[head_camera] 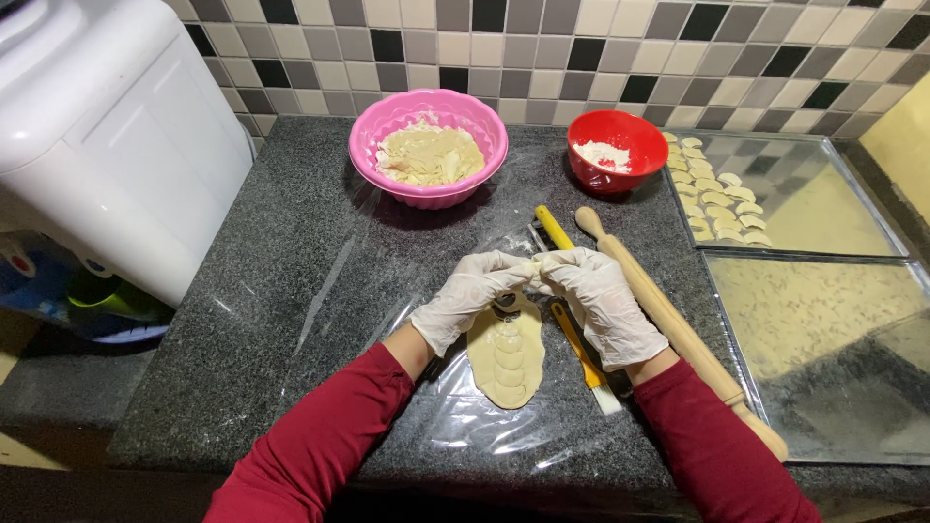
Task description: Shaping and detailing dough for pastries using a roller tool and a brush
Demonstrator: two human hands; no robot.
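Nearest the camera, two red sleeves (320, 436) are reaching in over the near edge of the dark speckled counter (262, 320). A clear plastic sheet (484, 426) is lying on the counter, and on it an oval sheet of dough (506, 360) is resting with its long axis running from near to far, marked by a row of curved cuts down its middle.

Just beyond the dough's far end, the left hand (472, 291) and right hand (598, 298), both in thin white gloves, are meeting fingertip to fingertip, pinching a small piece of dough (536, 268) between them. Under them a small round cutter is partly showing, too hidden to describe.

Beside the right hand, a yellow-handled brush (573, 341) is lying near to far, bristles toward the camera. Just right of it a wooden rolling pin (678, 329) is lying on a slant, its far knob pointing toward the wall and its near end close to the counter's front edge.

To the right, two metal trays are sitting side by side: the nearer tray (823, 387) is dusted with flour, the farther tray (833, 203) is carrying rows of small folded dumplings (717, 199) along its left side.

Left of the hands, bare counter is stretching to a white appliance (107, 136).

Farthest back, near the tiled wall (581, 58), a pink bowl (429, 111) is holding dough scraps, and a red bowl (617, 155) is holding white flour.
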